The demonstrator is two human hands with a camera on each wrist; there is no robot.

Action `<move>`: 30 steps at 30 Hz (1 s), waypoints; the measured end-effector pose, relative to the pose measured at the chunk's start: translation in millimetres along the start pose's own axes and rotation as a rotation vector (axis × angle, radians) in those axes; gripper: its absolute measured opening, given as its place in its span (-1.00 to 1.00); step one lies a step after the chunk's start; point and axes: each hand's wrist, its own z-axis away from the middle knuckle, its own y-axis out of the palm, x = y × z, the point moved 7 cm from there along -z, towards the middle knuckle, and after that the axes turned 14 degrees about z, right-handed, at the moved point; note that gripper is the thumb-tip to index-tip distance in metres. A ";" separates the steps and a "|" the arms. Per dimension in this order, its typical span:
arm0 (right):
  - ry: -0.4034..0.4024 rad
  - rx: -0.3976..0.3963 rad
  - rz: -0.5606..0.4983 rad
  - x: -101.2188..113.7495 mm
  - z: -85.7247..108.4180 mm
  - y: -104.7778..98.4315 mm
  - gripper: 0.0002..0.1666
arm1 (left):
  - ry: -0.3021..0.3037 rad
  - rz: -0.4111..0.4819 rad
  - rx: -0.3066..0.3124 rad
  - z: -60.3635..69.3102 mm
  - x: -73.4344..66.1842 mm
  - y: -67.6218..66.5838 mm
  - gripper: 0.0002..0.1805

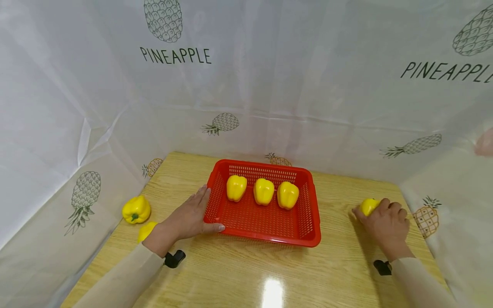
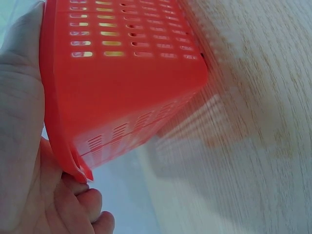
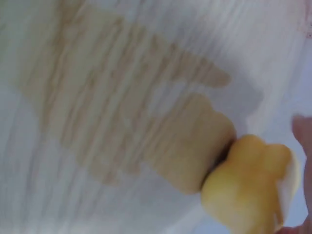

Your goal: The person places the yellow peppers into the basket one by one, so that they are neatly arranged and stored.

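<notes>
- Red basket [image 1: 269, 241], one, pierced plastic, standing upright on the wood-grain table [image 1: 231, 273]. Clock positions below are read from its middle in the head view, 12 lying away from the person.
- Left hand [image 1: 188, 216], at 9 o'clock, against the basket's corner: fingers extended along the side rim, thumb spread well apart along the near rim; touching the basket only.
- Right hand [image 1: 389, 222], at 3 o'clock, well apart from the basket: fingers bent about one pepper. The right wrist view shows a gap between one digit and the pepper; whether the grip is firm cannot be told.
- Pepper at the right hand [image 1: 369, 206], yellow, at 3 o'clock, on the table, partly covered by that hand.
- Peppers in the basket, three, yellow, in a row toward the far wall: one at 10 o'clock [image 1: 236, 188], one at 12 [image 1: 263, 191], one at 2 [image 1: 287, 195].
- Outer loose pepper [image 1: 136, 209], yellow, at 9 o'clock near the table's edge, green stem toward the person.
- Inner loose pepper [image 1: 145, 231], yellow, between 8 and 9 o'clock, partly hidden by the left wrist.
- White sheet [image 1: 292, 85], pineapple-printed, rising behind the table from 9 through 12 to 3 o'clock.
</notes>
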 end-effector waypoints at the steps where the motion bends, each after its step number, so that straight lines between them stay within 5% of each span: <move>1: -0.008 0.012 0.001 -0.7 0.2 -0.4 0.17 | -0.001 0.002 0.000 0.0 -0.1 0.0 0.47; 7: -0.154 0.002 -0.033 -4.3 -2.3 -7.0 0.37 | -0.003 0.005 0.002 0.2 -1.0 -0.7 0.47; 15: -0.338 0.027 0.044 -8.4 -4.9 -11.8 0.41 | -0.010 0.001 0.006 -0.3 -0.2 0.3 0.48; 30: -0.425 -0.004 0.089 -18.1 -9.0 5.4 0.42 | -0.013 0.005 0.007 0.4 -2.0 -1.3 0.47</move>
